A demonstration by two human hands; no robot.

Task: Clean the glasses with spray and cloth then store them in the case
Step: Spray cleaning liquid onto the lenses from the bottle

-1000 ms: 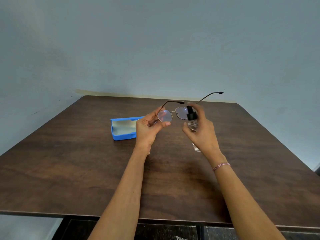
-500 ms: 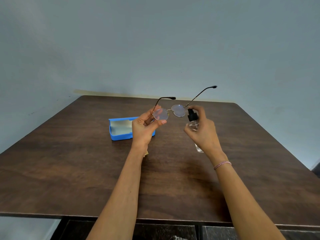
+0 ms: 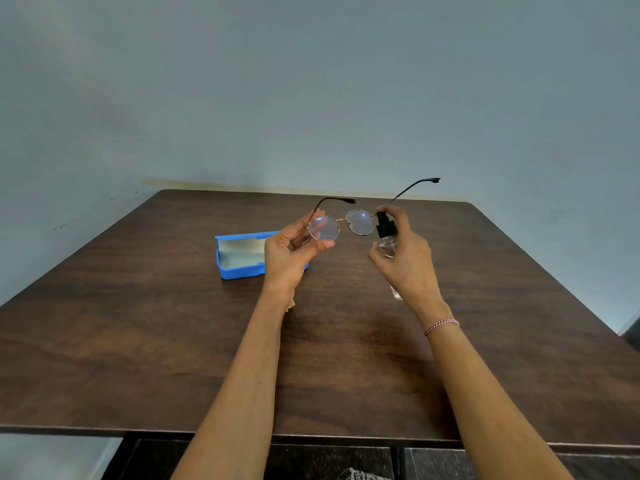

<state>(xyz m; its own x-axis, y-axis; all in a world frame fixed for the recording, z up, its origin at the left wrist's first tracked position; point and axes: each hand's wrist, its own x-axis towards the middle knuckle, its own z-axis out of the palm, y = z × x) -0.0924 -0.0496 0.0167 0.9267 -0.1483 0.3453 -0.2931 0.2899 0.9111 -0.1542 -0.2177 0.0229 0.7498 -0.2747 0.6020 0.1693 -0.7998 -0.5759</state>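
Left hand [image 3: 291,254] pinches round gold-wire-framed glasses [image 3: 360,221] at rim of nearer lens, held above dark brown wooden counter [image 3: 138,341], temples unfolded. Right hand [image 3: 407,261] grips small clear spray bottle with black nozzle [image 3: 383,226], forefinger on top, nozzle just beside other lens. Bottle body mostly hidden by fingers. Open blue plastic case [image 3: 239,271] on counter behind left hand, its right end hidden. Tan scrap [image 3: 291,304] under left wrist, too little visible to identify.

At frame centre, the left hand [image 3: 289,252] pinches the glasses [image 3: 341,226] by one lens rim. The right hand [image 3: 407,259] grips a spray bottle [image 3: 385,237] beside the other lens. An open blue case [image 3: 239,256] lies on the table [image 3: 138,323] behind the left hand.
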